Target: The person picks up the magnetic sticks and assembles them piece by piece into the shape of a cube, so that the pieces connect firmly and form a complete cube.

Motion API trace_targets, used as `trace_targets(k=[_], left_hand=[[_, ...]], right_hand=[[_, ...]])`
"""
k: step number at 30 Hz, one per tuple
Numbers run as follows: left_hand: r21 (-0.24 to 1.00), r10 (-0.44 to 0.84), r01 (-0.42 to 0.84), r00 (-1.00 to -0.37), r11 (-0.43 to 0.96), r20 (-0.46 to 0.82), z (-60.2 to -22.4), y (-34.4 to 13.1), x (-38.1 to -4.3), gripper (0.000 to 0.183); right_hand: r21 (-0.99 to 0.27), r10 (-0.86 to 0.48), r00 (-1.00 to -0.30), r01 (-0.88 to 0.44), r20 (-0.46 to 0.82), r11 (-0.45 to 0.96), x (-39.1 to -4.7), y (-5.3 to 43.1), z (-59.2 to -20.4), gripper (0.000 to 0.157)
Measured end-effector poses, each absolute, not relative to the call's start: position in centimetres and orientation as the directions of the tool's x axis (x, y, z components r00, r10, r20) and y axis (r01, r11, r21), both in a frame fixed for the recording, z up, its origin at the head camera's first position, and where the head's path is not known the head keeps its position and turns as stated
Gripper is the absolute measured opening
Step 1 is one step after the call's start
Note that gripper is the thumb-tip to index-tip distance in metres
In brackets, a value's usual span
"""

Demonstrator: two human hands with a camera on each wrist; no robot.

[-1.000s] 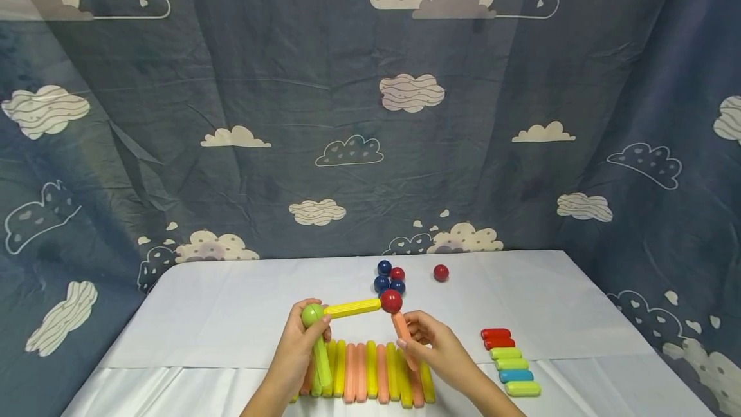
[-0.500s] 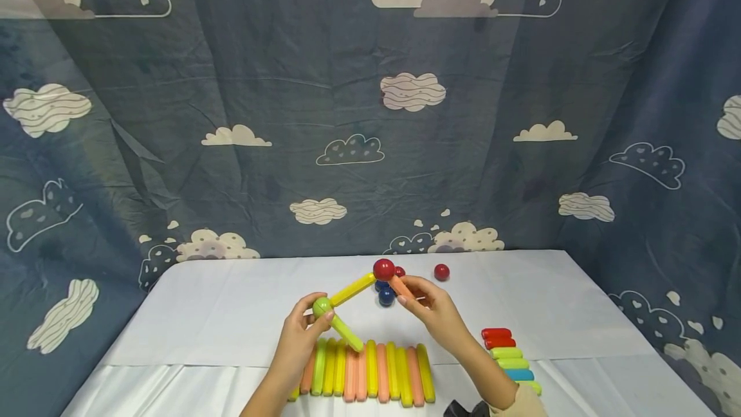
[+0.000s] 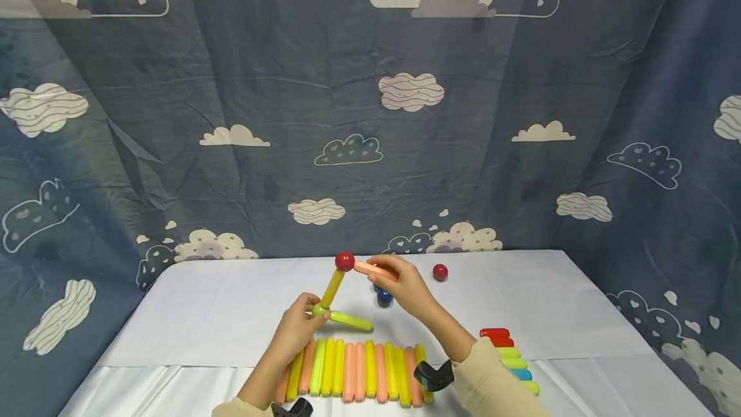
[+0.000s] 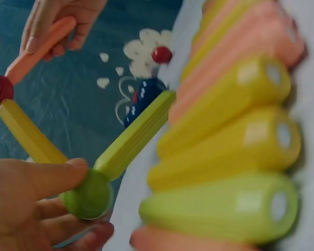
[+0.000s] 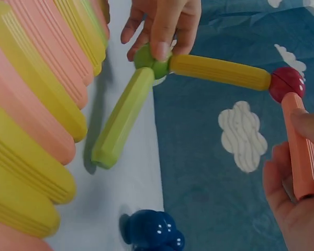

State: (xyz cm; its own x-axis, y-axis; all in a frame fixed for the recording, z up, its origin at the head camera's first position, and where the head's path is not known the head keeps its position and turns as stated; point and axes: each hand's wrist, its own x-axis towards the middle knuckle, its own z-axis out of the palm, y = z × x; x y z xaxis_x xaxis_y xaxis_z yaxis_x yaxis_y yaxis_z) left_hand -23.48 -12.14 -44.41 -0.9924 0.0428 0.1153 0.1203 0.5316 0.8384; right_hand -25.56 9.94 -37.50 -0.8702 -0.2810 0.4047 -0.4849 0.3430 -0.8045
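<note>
My left hand (image 3: 298,328) pinches a light green ball (image 4: 90,196) between thumb and fingers. From that ball a light green building stick (image 3: 352,321) and a yellow stick (image 3: 332,289) branch out at an angle. A red ball (image 3: 345,261) caps the yellow stick's upper end. My right hand (image 3: 408,283) grips a peach stick (image 5: 303,151), whose far end meets the red ball. In the head view the joined pieces are lifted over the table, with the yellow stick slanting up and the peach one pointing right.
A row of yellow, peach and green sticks (image 3: 370,372) lies along the table's front. Blue balls (image 3: 384,298) sit behind the right hand, and a loose red ball (image 3: 440,272) lies farther right. Short coloured sticks (image 3: 511,363) are stacked at right, partly behind the sleeve. A cloud-patterned curtain (image 3: 347,185) hangs behind.
The right hand has moved up and left with the peach stick, swinging the red ball up and left. The yellow stick is steeper, and the green stick has turned from pointing down to pointing right.
</note>
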Motion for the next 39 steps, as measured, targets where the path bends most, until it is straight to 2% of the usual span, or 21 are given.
trace_targets(k=[6,10,14,17,20,23,25,29,32,36,39], left_hand=[[0.723,0.093,0.106,-0.994,0.682,0.058,-44.9,-12.9,-24.3,0.035],[0.691,0.082,0.065,-0.997,0.720,0.008,-45.2,-13.0,-24.5,0.037],[0.682,0.069,0.074,-0.997,0.727,0.034,-45.1,-13.0,-24.7,0.041],[0.783,0.048,0.117,-0.993,0.612,0.111,-44.3,-12.8,-25.1,0.050],[0.916,0.049,0.203,-0.979,0.346,0.198,-42.9,-12.4,-25.7,0.057],[0.966,0.098,0.236,-0.969,0.110,0.226,-41.7,-11.9,-26.3,0.057],[0.975,0.129,0.220,-0.968,0.025,0.215,-41.2,-11.6,-26.8,0.054],[0.982,0.167,0.188,-0.968,-0.028,0.190,-41.1,-11.1,-27.4,0.041],[0.981,0.179,0.188,-0.965,-0.045,0.193,-41.3,-11.0,-27.7,0.035],[0.977,0.167,0.207,-0.963,-0.055,0.213,-41.6,-11.1,-28.0,0.032],[0.975,0.142,0.215,-0.965,-0.052,0.220,-41.6,-11.2,-28.1,0.033]], right_hand=[[-0.809,-0.363,-0.859,-0.482,0.361,0.336,-27.7,9.3,-39.4,0.026],[-0.820,-0.377,-0.851,-0.485,0.364,0.303,-27.9,8.8,-39.7,0.025],[-0.833,-0.364,-0.861,-0.468,0.355,0.295,-27.9,8.3,-39.8,0.024],[-0.833,-0.348,-0.871,-0.456,0.346,0.313,-27.8,8.1,-39.8,0.023],[-0.830,-0.346,-0.872,-0.456,0.346,0.320,-27.9,8.1,-39.8,0.023],[-0.829,-0.344,-0.870,-0.461,0.353,0.316,-28.0,8.1,-39.9,0.023],[-0.828,-0.347,-0.865,-0.470,0.363,0.306,-28.0,8.1,-39.9,0.023],[-0.830,-0.381,-0.851,-0.480,0.362,0.285,-28.1,8.3,-40.0,0.026],[-0.839,-0.423,-0.849,-0.459,0.317,0.292,-28.1,8.8,-40.0,0.034],[-0.847,-0.458,-0.854,-0.420,0.248,0.325,-28.4,10.1,-40.4,0.045],[-0.842,-0.442,-0.871,-0.393,0.213,0.370,-28.9,11.0,-41.3,0.047]])
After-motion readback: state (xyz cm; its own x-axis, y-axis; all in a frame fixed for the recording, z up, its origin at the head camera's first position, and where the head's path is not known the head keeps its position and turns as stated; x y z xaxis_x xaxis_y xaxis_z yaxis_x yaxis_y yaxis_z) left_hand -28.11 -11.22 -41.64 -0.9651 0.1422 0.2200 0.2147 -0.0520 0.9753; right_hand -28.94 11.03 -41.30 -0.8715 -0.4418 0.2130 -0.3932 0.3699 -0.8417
